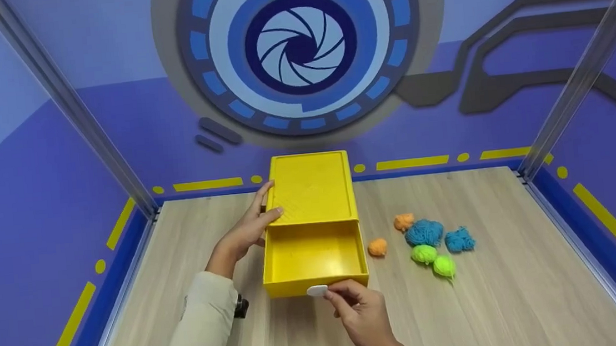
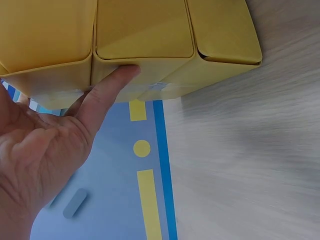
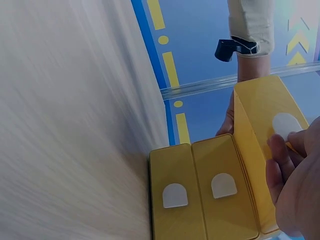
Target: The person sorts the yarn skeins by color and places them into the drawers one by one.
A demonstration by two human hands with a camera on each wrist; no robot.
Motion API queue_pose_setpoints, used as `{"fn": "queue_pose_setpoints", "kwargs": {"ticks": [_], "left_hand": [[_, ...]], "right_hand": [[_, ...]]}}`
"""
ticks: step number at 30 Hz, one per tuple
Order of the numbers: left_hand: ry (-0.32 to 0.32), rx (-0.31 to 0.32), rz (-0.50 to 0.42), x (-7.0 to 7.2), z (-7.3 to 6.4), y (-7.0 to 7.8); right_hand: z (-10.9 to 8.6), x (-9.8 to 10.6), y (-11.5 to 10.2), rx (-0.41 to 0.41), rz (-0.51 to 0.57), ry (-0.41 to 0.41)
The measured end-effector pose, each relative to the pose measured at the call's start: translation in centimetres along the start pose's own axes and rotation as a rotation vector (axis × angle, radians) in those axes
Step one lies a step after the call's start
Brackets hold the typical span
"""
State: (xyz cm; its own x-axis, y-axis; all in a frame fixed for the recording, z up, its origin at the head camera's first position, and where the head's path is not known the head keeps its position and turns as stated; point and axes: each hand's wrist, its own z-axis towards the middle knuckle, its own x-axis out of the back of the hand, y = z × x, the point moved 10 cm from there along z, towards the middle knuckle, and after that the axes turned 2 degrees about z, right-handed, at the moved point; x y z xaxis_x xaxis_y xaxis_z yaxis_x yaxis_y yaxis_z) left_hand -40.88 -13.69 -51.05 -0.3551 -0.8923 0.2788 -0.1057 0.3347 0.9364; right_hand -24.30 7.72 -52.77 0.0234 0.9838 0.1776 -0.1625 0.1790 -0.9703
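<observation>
A yellow drawer cabinet [image 1: 312, 186] stands on the table against the back wall. Its top drawer [image 1: 315, 250] is pulled out toward the front, and the inside shows bare. My right hand [image 1: 362, 313] pinches the white tab handle [image 3: 285, 122] on the drawer's front between thumb and fingers. On the cabinet's left side rests my left hand [image 1: 249, 228], thumb over the top edge, with straight fingers along the side wall. The left wrist view shows one extended finger [image 2: 102, 97] pressing the yellow side. Two lower drawers [image 3: 177, 165] are closed, each with a white tab.
Right of the cabinet lie small yarn balls: orange ones [image 1: 377, 248], blue ones [image 1: 425, 233] and bright green ones [image 1: 424, 254]. Metal posts [image 1: 73, 104] and printed purple-blue walls [image 1: 504, 122] bound the wooden table [image 1: 498, 312]. A black wrist camera [image 3: 227, 50] sits at my left sleeve.
</observation>
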Motion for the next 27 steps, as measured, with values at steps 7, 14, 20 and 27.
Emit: {"fn": "queue_pose_setpoints", "kwargs": {"ticks": [7,14,20,27], "left_hand": [[-0.004,-0.01,-0.008,0.0,-0.1,0.1],[-0.004,-0.014,-0.007,0.0,-0.1,0.1],[-0.015,-0.022,0.0,-0.1,0.0,0.1],[-0.012,-0.008,-0.018,-0.1,0.0,-0.2]], "right_hand": [[-0.4,0.1,0.2,-0.035,-0.002,0.001],[-0.7,0.2,0.3,-0.029,0.001,0.007],[-0.9,0.2,0.0,-0.004,-0.037,-0.004],[-1.2,0.7,-0.4,0.018,-0.076,0.001]]}}
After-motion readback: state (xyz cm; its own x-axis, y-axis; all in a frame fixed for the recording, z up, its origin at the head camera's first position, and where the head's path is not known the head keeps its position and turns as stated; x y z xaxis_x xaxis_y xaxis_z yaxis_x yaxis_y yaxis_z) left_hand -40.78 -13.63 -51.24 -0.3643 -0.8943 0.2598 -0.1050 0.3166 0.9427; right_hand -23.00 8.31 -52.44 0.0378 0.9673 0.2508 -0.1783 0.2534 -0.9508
